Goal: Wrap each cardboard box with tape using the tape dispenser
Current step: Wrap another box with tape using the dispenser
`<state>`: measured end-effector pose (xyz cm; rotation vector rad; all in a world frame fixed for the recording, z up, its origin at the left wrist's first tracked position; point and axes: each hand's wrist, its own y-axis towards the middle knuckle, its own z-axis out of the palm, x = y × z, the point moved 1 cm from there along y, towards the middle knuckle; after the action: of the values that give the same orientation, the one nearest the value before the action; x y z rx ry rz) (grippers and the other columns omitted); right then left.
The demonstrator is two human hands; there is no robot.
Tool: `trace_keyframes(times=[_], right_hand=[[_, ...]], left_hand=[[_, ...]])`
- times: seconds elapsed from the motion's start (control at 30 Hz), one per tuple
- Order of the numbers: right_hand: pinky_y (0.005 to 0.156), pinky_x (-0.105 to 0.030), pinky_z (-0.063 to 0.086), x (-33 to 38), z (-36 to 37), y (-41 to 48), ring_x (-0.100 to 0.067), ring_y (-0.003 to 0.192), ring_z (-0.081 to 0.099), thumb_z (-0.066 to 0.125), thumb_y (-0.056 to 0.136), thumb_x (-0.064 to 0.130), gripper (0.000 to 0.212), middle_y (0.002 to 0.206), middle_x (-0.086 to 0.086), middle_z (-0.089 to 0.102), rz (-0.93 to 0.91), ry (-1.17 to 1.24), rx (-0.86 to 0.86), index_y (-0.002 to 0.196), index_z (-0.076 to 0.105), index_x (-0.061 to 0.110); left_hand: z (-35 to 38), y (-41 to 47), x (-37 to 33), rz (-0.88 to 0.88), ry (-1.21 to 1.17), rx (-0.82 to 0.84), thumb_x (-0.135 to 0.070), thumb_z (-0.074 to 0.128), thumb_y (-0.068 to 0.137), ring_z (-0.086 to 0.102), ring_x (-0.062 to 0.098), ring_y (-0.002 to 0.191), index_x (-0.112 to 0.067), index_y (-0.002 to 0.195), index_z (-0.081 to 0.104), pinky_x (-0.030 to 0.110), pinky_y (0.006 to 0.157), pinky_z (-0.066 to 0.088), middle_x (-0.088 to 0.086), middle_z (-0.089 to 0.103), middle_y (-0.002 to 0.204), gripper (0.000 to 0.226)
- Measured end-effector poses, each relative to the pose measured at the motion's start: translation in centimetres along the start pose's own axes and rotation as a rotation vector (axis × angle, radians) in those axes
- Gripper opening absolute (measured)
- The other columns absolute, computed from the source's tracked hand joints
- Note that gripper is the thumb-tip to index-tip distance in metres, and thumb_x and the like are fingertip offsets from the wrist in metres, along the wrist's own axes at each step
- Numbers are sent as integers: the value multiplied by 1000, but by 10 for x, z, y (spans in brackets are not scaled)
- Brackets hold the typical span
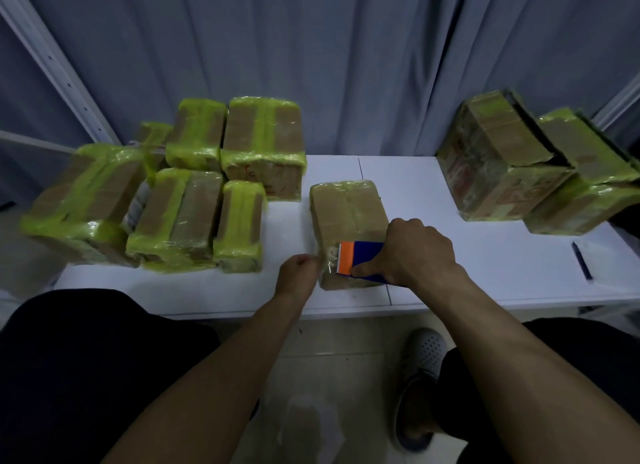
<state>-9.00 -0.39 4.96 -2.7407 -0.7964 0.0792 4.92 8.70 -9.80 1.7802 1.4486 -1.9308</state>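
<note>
The right hand (pixel 415 252) grips the blue-and-orange tape dispenser (pixel 360 259), fingers curled over its body, pressing it on the near end of a cardboard box (pixel 346 214). Just left of it, the left hand (pixel 298 273) pinches the clear tape (pixel 327 262) coming off the orange blade, though that spot is blurred. The box lies flat on the white table (pixel 433 290), near its front edge. A pen (pixel 581 261) lies far right. Farther back, green-taped boxes (pixel 194 200) crowd the left side, and two more boxes (pixel 502 165) sit at the right, before a grey curtain (pixel 329 65).
</note>
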Motion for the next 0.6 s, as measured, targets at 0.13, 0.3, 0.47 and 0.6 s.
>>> trace_keyframes(times=[0.13, 0.3, 0.47, 0.6], right_hand=[[73, -34, 45, 0, -1, 3, -23, 85, 54, 79, 61, 80, 92, 110, -4, 62, 25, 10, 8, 121, 56, 15], [72, -34, 46, -1, 1, 4, -23, 85, 57, 81, 59, 80, 94, 103, -2, 59, 33, 45, 17, 121, 55, 14], [73, -34, 46, -3, 2, 4, -27, 98, 65, 80, 59, 80, 99, 117, -5, 65, 25, 74, 24, 127, 54, 14], [73, -33, 47, -6, 6, 0, -24, 91, 63, 77, 61, 82, 98, 119, -5, 66, -15, 82, 12, 127, 54, 14]], left_hand=[[4, 3, 2, -25, -31, 5, -38, 61, 92, 57, 22, 114, -18, 129, 62, 36, 103, 46, 3, 60, 130, 42], [3, 0, 7, 230, 7, -95, -21, 63, 94, 62, 19, 99, -32, 96, 70, 27, 80, 49, -7, 67, 97, 13], [10, -1, 7, 246, 87, 198, -19, 41, 101, 61, 16, 104, -41, 109, 64, 29, 89, 47, -3, 69, 114, 33], [2, -4, 2, 195, 176, 282, -37, 32, 104, 47, 11, 126, -41, 134, 47, 33, 112, 36, -9, 48, 142, 34]])
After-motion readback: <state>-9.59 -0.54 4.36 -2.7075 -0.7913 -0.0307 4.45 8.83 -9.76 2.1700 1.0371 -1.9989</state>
